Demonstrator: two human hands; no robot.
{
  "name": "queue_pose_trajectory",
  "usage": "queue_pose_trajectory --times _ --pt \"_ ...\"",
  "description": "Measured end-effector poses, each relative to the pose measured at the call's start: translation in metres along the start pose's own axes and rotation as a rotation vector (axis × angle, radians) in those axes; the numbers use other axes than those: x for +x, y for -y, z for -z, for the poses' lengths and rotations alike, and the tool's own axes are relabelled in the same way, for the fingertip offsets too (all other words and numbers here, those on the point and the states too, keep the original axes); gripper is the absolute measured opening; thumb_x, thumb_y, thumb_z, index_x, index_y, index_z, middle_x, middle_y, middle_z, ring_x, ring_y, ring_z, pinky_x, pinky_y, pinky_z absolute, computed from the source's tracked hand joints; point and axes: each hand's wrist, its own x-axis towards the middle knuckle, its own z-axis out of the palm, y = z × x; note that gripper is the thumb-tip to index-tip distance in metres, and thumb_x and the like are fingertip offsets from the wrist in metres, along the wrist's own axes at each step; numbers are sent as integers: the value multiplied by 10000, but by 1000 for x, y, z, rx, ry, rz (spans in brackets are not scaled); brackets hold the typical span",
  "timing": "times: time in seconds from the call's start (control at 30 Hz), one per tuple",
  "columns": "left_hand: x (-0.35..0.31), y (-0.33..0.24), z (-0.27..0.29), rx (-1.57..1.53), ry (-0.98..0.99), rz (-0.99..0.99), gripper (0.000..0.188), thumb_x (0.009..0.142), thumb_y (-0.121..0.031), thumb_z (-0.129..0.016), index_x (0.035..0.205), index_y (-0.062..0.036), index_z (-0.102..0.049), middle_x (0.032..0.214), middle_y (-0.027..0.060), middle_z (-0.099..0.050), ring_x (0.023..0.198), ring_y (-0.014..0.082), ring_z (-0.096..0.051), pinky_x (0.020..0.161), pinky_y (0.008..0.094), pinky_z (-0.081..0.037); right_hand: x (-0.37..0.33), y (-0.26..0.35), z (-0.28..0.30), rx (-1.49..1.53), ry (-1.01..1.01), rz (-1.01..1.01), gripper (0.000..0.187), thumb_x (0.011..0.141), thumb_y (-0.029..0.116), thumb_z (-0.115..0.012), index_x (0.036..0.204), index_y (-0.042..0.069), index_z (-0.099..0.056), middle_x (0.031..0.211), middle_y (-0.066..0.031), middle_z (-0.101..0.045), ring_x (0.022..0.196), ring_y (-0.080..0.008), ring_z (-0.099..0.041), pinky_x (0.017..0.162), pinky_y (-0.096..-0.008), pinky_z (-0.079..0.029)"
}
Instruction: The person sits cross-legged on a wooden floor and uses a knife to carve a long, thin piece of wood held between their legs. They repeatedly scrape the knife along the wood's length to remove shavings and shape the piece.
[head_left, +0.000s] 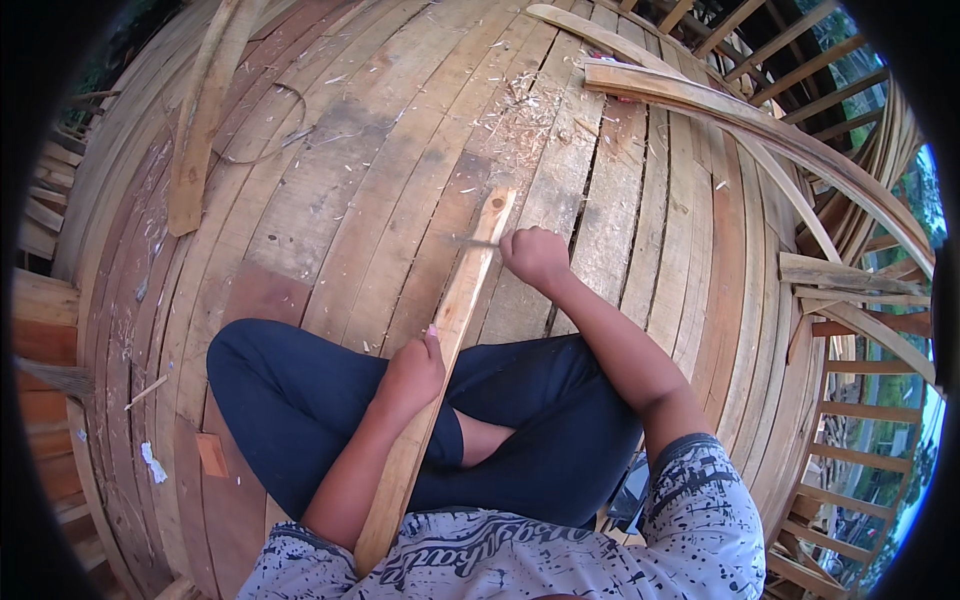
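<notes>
A long narrow wooden plank [462,290] runs lengthwise from my torso, over my crossed legs, to a far end with a dark knot. My left hand [412,375] is closed around it near the middle, thumb pointing toward the far end. In my right hand [535,255], shut in a fist beside the plank's far part, is a thin dark blade [484,243]. It reaches leftward across the plank; its tip is blurred and its handle is hidden by my fingers.
I sit on a board floor [350,220]. Wood shavings [525,110] lie scattered beyond the plank. A loose board [195,150] rests at far left, and long curved boards [740,115] at far right. A slatted wooden railing [860,455] stands on the right. A small wood block [211,455] lies left.
</notes>
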Motion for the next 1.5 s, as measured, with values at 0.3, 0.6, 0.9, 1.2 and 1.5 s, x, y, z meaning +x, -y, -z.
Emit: queue_pose_trajectory --times 0.3,0.6,0.9,1.2,1.5 --pt "4 9 -7 -29 39 17 650 1061 -358 -271 823 127 -632 842 388 -609 886 554 -596 844 567 -477 21 -40 -17 -41 -40 -62 442 917 339 -468 648 62 -681 638 -193 -658 583 -372 -666 587 -465 -553" --pt "4 3 -7 -1 70 61 657 1065 -370 -257 888 143 -626 883 404 -595 945 551 -581 875 555 -451 33 -90 -13 39 100 -357 484 961 340 -365 877 20 -718 909 -265 -696 894 -408 -689 803 -505 -548" --pt "7 2 -6 4 45 -9 670 1061 -375 -265 806 121 -636 832 393 -604 895 549 -598 855 560 -478 42 -62 -12 -51 -45 -342 440 922 336 -443 707 56 -707 790 -217 -703 722 -376 -703 690 -492 -570" --pt "6 5 -9 -5 61 30 679 1061 -372 -262 819 140 -636 834 391 -607 894 547 -599 848 561 -480 35 -73 -9 -10 -4 -364 491 950 360 -388 787 31 -714 802 -265 -687 768 -411 -697 702 -527 -562" --pt "4 -3 -8 -5 32 -32 676 1057 -383 -272 802 132 -627 842 388 -613 896 547 -600 848 569 -478 32 -80 -27 -75 37 -242 480 952 369 -398 804 33 -706 811 -227 -700 762 -372 -707 687 -499 -566"
